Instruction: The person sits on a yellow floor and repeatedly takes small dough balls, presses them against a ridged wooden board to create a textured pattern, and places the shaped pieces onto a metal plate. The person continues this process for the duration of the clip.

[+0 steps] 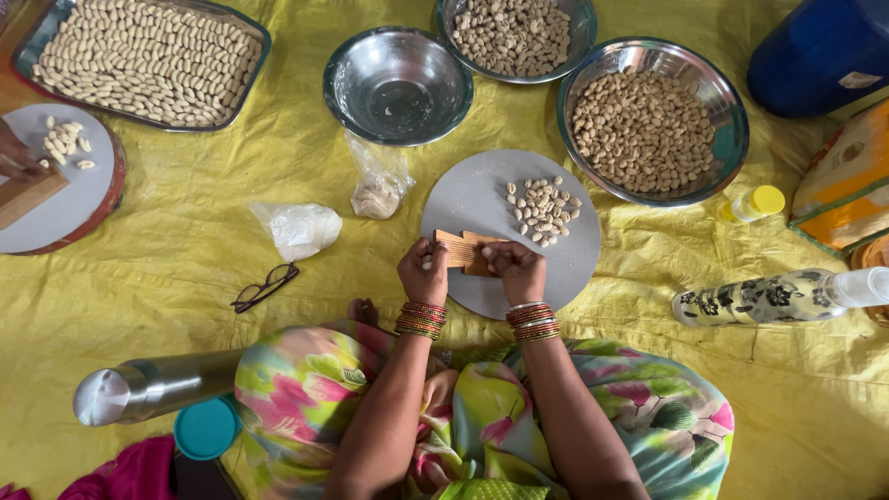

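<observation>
Yellow plastic sheet (278, 185) covers the floor & carries everything: grey round board (482, 199) at centre, 2nd round board (65, 208) at far left, tray of pale nuts (148, 60) top left. Along the top: empty steel bowl (398, 85), small bowl of nuts (515, 37), big bowl of nuts (653, 120), blue drum (824, 51) in the corner. Also on the sheet: 2 small plastic bags (298, 229), glasses (266, 287), yellow-capped bottle (752, 204), patterned bottle (778, 296) on its side at right, steel flask (153, 387) lying bottom left w/ a teal lid (206, 428) beside it.
</observation>
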